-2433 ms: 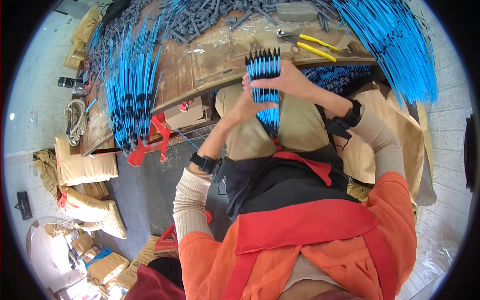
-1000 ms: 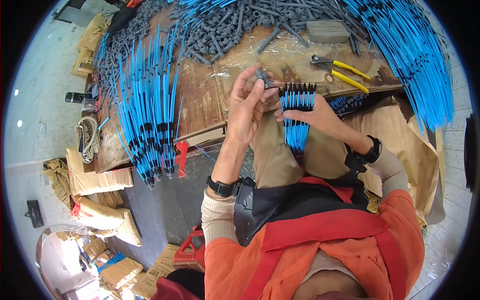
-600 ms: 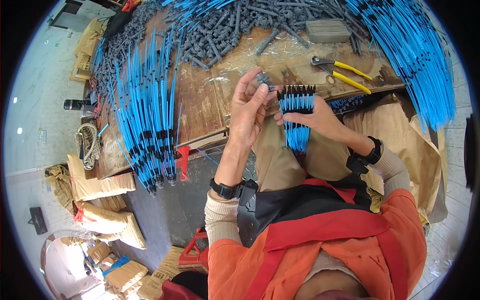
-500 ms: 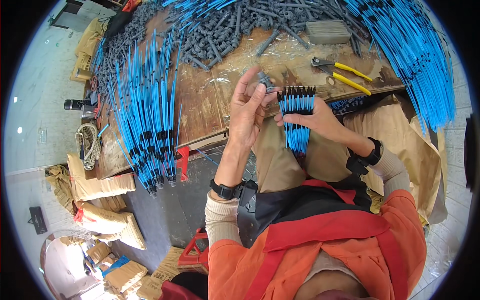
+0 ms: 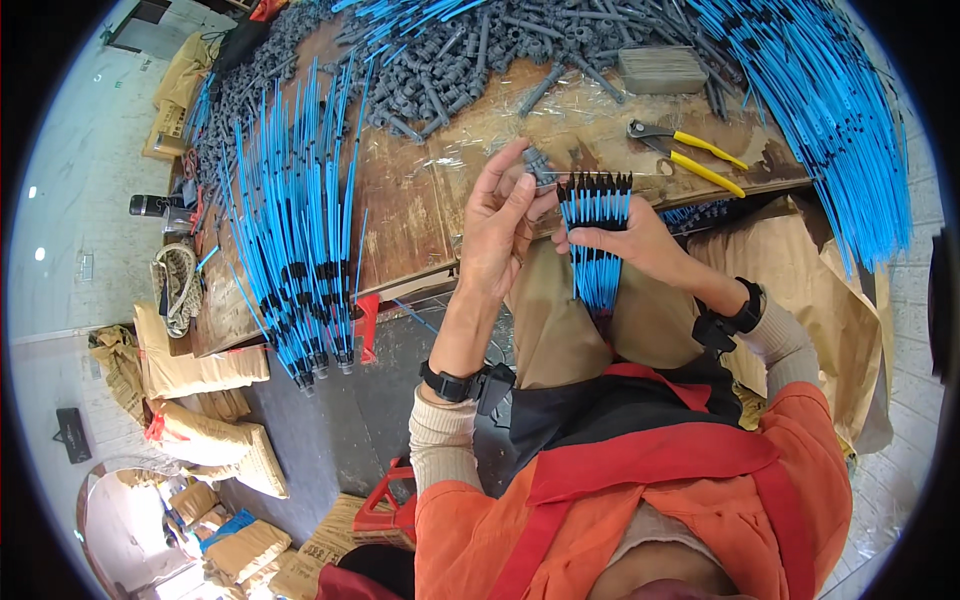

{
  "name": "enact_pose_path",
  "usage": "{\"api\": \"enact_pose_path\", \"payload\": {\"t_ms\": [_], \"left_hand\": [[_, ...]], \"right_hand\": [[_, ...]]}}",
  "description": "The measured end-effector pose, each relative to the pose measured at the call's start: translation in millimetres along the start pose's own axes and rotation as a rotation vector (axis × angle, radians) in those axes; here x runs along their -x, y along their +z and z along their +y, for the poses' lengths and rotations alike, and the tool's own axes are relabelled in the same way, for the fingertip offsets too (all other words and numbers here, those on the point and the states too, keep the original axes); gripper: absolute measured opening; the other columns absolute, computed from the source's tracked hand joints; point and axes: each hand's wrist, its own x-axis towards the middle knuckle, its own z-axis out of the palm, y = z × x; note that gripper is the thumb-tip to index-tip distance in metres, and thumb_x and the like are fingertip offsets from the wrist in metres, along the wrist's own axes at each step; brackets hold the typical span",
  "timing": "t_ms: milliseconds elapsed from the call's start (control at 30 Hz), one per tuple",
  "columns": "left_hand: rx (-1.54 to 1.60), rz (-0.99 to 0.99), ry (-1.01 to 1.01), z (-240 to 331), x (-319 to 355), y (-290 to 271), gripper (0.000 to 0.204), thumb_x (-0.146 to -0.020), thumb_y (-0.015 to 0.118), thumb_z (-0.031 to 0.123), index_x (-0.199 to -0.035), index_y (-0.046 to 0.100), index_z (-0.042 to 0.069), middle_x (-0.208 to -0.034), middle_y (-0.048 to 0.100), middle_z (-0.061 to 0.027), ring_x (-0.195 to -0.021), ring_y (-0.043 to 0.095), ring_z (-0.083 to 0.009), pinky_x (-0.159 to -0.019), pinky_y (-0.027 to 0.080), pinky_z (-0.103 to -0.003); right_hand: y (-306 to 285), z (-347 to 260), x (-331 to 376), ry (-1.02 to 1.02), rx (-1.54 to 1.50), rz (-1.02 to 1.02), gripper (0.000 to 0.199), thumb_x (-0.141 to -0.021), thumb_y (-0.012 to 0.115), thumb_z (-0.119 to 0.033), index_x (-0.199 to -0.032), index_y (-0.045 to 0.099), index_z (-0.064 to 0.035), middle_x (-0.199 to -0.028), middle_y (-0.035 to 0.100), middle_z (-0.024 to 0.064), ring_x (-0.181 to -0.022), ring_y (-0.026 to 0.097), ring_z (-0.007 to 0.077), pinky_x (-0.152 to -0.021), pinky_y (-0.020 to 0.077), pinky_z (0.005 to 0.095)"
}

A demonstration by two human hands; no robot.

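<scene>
My left hand (image 5: pixel 497 225) pinches a small grey ribbed plastic fitting (image 5: pixel 538 163) between thumb and fingers. Just to its right, my right hand (image 5: pixel 640 243) grips a fan of thin blue rods (image 5: pixel 596 275) with pointed black tips, its thumb lying across their front. The tips point up toward the table, and the lower ends narrow together above my lap. Little space separates the fitting from the leftmost black tip. Part of the left fingers is hidden behind the hand.
On the wooden table (image 5: pixel 420 205) lie yellow-handled pliers (image 5: pixel 690 155), a clear box of thin pins (image 5: pixel 662 70) and a heap of grey fittings (image 5: pixel 440 80). Blue rod bundles spread at left (image 5: pixel 295 190) and right (image 5: pixel 840 130). A red stool (image 5: pixel 385 505) stands on the floor.
The fitting has come slightly closer to the black tips. A thin pin-like line beside it earlier is no longer distinct. My right hand keeps its grip on the rods.
</scene>
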Motion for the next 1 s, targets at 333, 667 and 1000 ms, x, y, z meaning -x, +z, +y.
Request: {"api": "enact_pose_path", "payload": {"t_ms": [333,667,1000], "left_hand": [[-0.089,-0.036,0.042,3.3,-4.0,-5.8,0.043,-0.097,0.056,0.008,-0.138,0.044,0.003,-0.111,0.065,-0.0142,-0.096,0.069,-0.0212,-0.081,0.059,-0.030],[-0.181,0.127,0.104,0.1,9.1,6.7,0.041,-0.093,0.061,0.004,-0.132,0.050,-0.005,-0.105,0.066,-0.0103,-0.081,0.067,-0.0143,-0.059,0.052,-0.024],[-0.482,0.122,0.255,8.1,24.6,32.1,0.050,-0.086,0.067,-0.004,-0.131,0.048,-0.010,-0.104,0.065,-0.0122,-0.075,0.063,-0.0118,-0.056,0.051,-0.024]], "right_hand": [[0.5,3.3,-3.0,-0.001,0.031,-0.012,0.027,-0.091,0.066,-0.012,-0.115,0.062,-0.0003,-0.099,0.069,0.0068,-0.093,0.068,0.0166,-0.082,0.0553,0.0315],[3.8,-1.5,-1.7,0.011,0.031,0.000,0.025,-0.092,0.066,-0.014,-0.113,0.064,-0.0007,-0.099,0.070,0.0069,-0.092,0.067,0.0148,-0.082,0.0544,0.0298],[3.6,1.6,0.8,-0.032,0.151,-0.021,0.022,-0.091,0.067,-0.013,-0.108,0.065,-0.0006,-0.094,0.071,0.0061,-0.091,0.067,0.0123,-0.082,0.0540,0.0279]]}}
